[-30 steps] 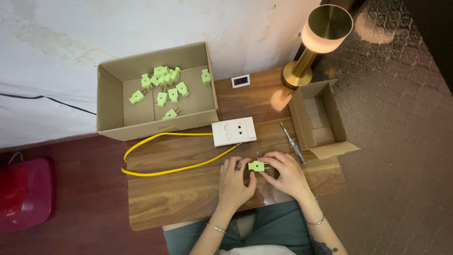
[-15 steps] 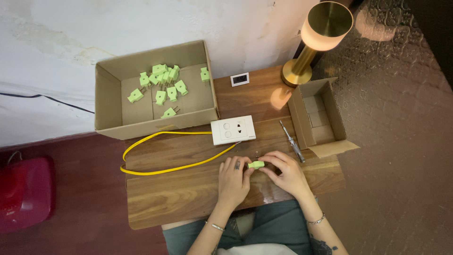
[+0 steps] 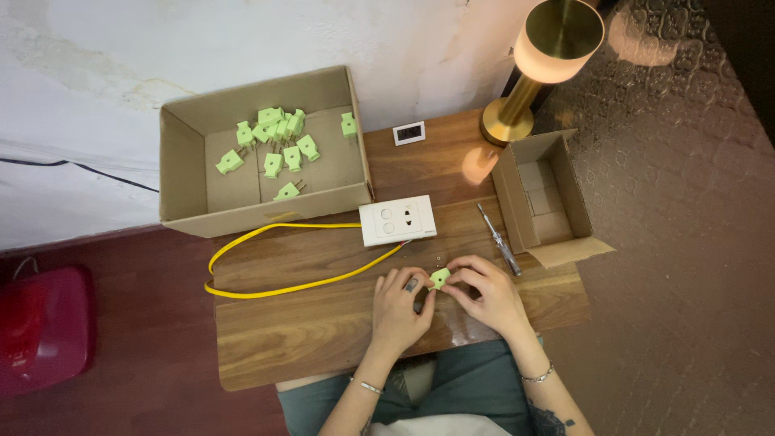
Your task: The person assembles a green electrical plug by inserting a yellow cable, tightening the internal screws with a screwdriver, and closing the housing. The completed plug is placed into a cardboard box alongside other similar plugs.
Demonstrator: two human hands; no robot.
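Observation:
A small light-green plug [image 3: 439, 278] is pinched between the fingertips of both hands just above the wooden table [image 3: 323, 339]. My left hand [image 3: 400, 311] grips it from the left, my right hand [image 3: 484, 292] from the right. Just beyond the hands lies a white socket plate [image 3: 397, 220] with a yellow cable [image 3: 282, 287] looping off to the left. A slim screwdriver [image 3: 499, 239] lies to the right of the socket plate, close to my right hand.
A large open cardboard box [image 3: 186, 169] at the back left holds several green plugs [image 3: 278, 141]. A smaller cardboard box [image 3: 542, 202] stands at the right edge. A lit brass lamp [image 3: 537, 60] and a small white display [image 3: 409, 132] are at the back. A red object [image 3: 40, 327] sits on the floor, left.
The hands have stayed at the same spot near the table's front edge, turning the green plug between the fingers. The camera view has shifted slightly.

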